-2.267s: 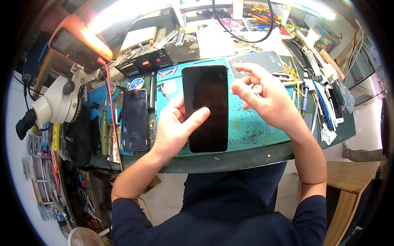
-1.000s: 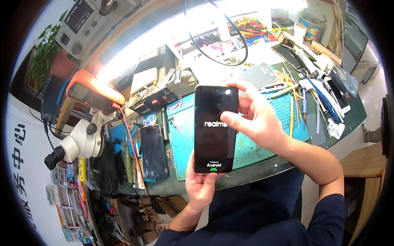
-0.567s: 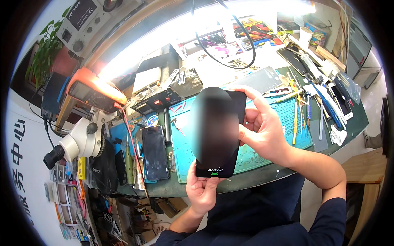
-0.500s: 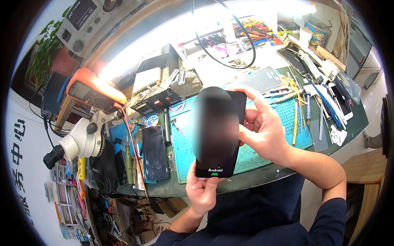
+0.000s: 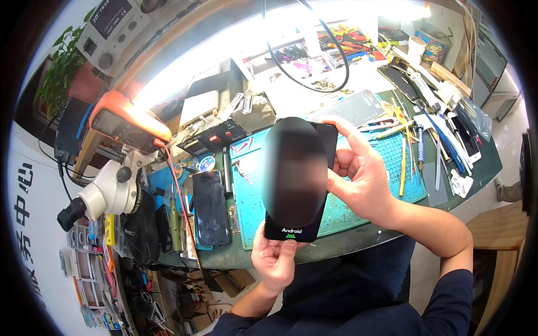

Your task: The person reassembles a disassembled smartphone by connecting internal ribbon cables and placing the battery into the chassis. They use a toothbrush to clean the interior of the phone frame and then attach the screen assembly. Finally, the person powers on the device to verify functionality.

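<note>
A black smartphone (image 5: 292, 223) is held up over the workbench, its screen facing me with a small green logo lit near the bottom edge. A blurred oval covers much of the screen. My left hand (image 5: 273, 259) grips the phone's lower end, thumb on the front and fingers behind. Around the right side closes my right hand (image 5: 358, 179), its thumb at the edge and the index finger reaching toward the upper corner. Beneath the phone lies a teal work mat (image 5: 252, 196). A second dark phone (image 5: 211, 207) rests left of the mat.
An orange multimeter (image 5: 130, 123) and a white microscope (image 5: 109, 190) stand at the left. Behind the mat sits a boxy bench device (image 5: 216, 137). Tweezers, brushes and a white-framed phone (image 5: 467, 137) crowd the right side. A black cable loop (image 5: 342, 73) hangs at the back.
The held phone and both hands have shifted very slightly to the left. The grip looks the same, and the logo stays lit.
</note>
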Demonstrator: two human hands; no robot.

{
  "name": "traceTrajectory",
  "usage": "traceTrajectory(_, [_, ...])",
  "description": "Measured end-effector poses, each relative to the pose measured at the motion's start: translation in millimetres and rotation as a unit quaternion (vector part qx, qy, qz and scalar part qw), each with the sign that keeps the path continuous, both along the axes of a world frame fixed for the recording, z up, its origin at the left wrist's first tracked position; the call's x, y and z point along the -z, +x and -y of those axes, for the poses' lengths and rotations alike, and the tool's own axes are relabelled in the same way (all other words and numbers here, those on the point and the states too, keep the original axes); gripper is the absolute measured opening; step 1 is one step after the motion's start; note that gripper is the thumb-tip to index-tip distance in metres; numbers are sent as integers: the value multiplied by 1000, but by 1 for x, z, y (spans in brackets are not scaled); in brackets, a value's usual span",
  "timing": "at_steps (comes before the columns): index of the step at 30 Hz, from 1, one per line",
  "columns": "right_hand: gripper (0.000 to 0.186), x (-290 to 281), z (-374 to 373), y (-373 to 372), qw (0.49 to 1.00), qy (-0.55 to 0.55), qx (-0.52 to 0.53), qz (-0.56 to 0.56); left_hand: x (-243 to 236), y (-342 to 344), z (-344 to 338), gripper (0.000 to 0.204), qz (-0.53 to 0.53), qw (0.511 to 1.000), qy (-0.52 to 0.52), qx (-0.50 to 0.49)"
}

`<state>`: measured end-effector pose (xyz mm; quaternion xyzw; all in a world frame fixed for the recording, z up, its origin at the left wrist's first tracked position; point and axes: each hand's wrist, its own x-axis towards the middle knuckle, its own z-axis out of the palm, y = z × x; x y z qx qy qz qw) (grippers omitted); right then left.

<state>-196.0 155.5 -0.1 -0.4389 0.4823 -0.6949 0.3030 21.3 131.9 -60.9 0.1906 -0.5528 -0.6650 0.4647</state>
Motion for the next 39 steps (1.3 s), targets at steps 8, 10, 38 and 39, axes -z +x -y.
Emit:
traceTrajectory(8, [71,1,2,-4,999,-4,9,-38,-7,-8,0,52,5,999,40,-16])
traceTrajectory(10, [69,-11,0,-4,998,13,-38,42,-6,-6,3,47,-6,999,33,-3])
traceTrajectory(38, [60,10,11,-8,988,76,-132,27,-19,-16,6,42,-43,993,111,-26])
traceTrajectory(39, [58,13,11,-3,982,90,-166,13,-18,-17,8,39,-49,992,110,-32])
